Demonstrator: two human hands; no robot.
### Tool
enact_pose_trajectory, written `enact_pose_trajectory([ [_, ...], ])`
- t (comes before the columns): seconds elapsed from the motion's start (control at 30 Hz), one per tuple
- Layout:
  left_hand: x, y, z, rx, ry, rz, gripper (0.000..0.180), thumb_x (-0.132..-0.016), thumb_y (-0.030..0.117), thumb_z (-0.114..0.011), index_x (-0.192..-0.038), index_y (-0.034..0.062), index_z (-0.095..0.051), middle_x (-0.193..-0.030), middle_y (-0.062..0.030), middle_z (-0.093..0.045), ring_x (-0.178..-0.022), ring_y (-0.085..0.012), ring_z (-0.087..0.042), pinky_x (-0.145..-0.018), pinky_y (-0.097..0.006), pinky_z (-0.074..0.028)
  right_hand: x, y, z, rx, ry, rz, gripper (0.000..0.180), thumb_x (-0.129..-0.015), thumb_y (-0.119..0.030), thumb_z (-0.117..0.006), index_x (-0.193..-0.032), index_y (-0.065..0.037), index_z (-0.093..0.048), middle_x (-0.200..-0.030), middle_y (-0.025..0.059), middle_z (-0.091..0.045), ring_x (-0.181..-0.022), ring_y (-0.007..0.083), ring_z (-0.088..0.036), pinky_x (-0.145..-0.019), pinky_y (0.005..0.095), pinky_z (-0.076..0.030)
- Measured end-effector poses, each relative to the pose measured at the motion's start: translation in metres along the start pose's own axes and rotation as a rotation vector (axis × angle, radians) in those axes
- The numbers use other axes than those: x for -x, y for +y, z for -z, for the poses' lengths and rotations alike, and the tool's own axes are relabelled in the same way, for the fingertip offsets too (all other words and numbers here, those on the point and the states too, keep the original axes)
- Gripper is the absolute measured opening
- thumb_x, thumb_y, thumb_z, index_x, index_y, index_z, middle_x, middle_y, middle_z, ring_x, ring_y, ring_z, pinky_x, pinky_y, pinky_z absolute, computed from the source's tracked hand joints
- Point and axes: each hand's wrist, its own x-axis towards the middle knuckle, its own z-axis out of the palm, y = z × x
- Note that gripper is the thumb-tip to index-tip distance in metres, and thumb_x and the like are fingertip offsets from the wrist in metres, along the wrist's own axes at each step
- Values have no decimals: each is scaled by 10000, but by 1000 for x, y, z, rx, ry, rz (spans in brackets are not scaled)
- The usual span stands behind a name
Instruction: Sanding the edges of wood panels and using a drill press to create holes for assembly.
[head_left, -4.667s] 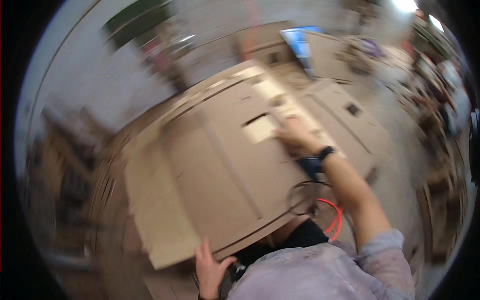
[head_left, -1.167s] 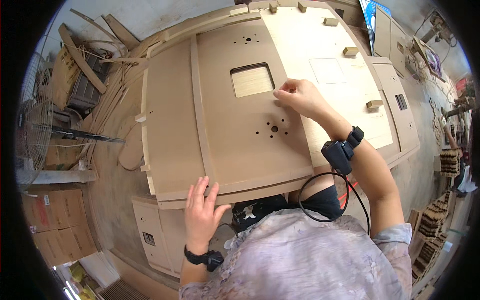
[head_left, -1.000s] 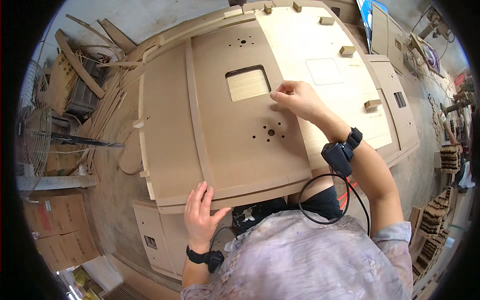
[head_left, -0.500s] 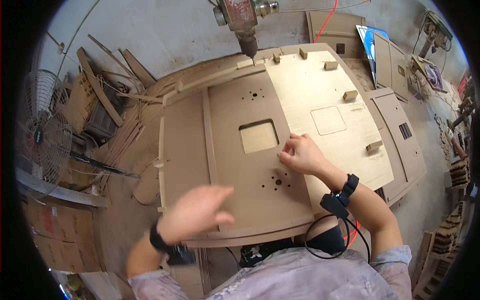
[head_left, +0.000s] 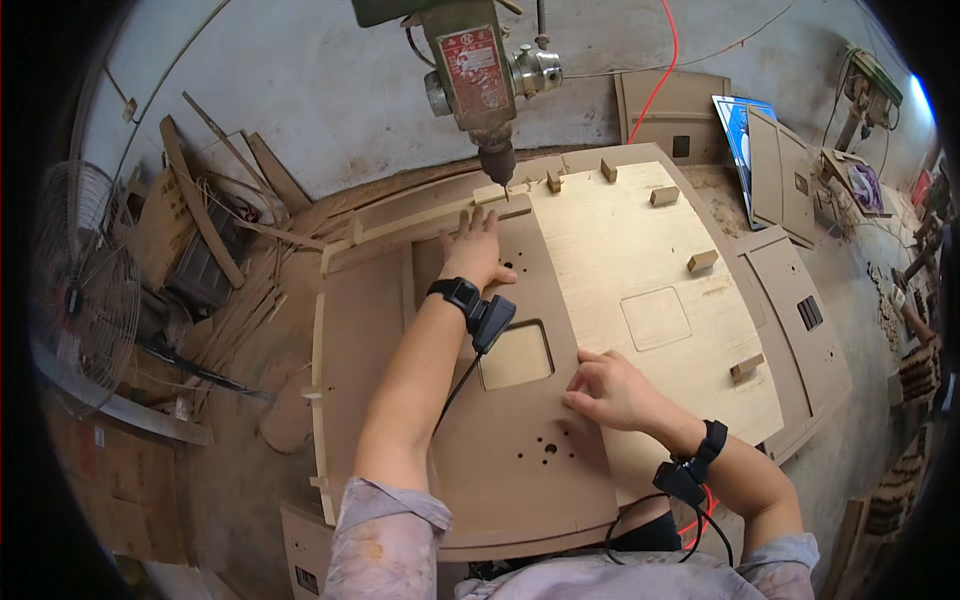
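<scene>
Five blocks (head_left: pixel 664 197) on one board (head_left: pixel 595 250); left hand (head_left: pixel 474 248) spread open, touching the panel (head_left: pixel 490 495); right hand (head_left: pixel 615 390) half-curled, grip unclear.

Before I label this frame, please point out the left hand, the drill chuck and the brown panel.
Left hand (head_left: pixel 473 248), head view: back of the hand.
Drill chuck (head_left: pixel 497 160), head view: its dark body.
Brown panel (head_left: pixel 490 430), head view: bare part of its face.

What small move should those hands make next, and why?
I'd probably slide the left hand a little back toward the body, because its spread fingertips lie close to the drill bit, which points down near the far edge of the brown panel. The right hand looks well clear of the bit, beside the pale board.
</scene>
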Motion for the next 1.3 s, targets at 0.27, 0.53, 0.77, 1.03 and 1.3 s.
enact_pose_trajectory([
  [0.27, -18, -6, -3, 85, -210, 80, 1208, -572, 491, -806, -1472, 78, -115, -1541, -79, -137, -1414, -298, -148, -1065, -677, -187, -25, 40, 5, 215, 199, 184, 291, -776, -218, -667, -1006, -45, -629, -1068, 146, -583, -1076, 343, -490, -909, 405, -432],
  [0.53, -26, -38, -9, 331, -78, -15, 1092, -646, 544, -731, -1443, 8, -211, -1494, -187, -241, -1376, -313, -259, -1106, -377, -288, -35, 40, -12, -429, 208, 12, 316, -777, -176, -672, -1066, -62, -615, -1216, 233, -520, -1218, 351, -386, -997, 395, -378],
  [0.77, -23, -13, 6, 33, -69, -28, 947, -645, 480, -764, -1362, 4, -370, -1386, -181, -417, -1243, -322, -450, -1022, -389, -397, -39, 35, 7, -41, 89, 149, 331, -754, -260, -666, -1020, -64, -643, -1280, 253, -504, -1181, 383, -426, -987, 417, -388],
  [1.03, -19, 10, 0, -229, -27, 102, 917, -659, 543, -746, -1387, 140, -364, -1429, -70, -373, -1344, -306, -315, -1030, -616, -303, -126, 54, 107, 257, -194, 118, 437, -797, -355, -685, -1102, -49, -621, -1000, 153, -665, -944, 269, -631, -835, 376, -491],
  [1.3, -25, -2, 3, 45, -179, 167, 995, -667, 476, -779, -1449, 154, -256, -1522, -115, -182, -1386, -367, -195, -1012, -709, -231, -276, 17, 265, 242, 648, 119, 345, -864, -247, -601, -1106, -1, -600, -859, 116, -681, -772, 207, -651, -700, 330, -513],
])
